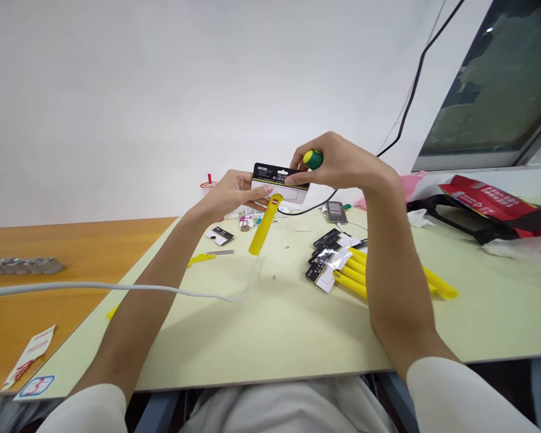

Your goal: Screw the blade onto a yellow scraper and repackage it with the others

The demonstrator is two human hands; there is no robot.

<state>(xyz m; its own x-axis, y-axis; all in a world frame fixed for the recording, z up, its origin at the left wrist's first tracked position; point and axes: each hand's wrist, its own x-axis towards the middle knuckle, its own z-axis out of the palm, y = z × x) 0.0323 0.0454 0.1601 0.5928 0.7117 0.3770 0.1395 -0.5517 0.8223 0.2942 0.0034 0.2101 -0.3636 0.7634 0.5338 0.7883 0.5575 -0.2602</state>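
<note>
My left hand (237, 196) is closed on the lower left of a black-and-white printed packaging card (283, 187), held up above the table. From the card's lower edge a long yellow plastic handle (264, 228) hangs at a slant, a hole near its top. My right hand (331, 162) pinches the card's upper right edge. In that same hand is a green tool handle with a yellow end (313, 159), which looks like a screwdriver; its shaft is hidden. Below and to the right lie several carded yellow handles (349, 270), partly behind my right forearm.
A yellow-handled knife (202, 258) with a thin metal blade and a loose card (219, 236) lie left of centre. Tiny metal parts (274, 277) dot the pale table. A white cable (117, 286) crosses the left foreground. A red-and-black package (496, 201) lies at right.
</note>
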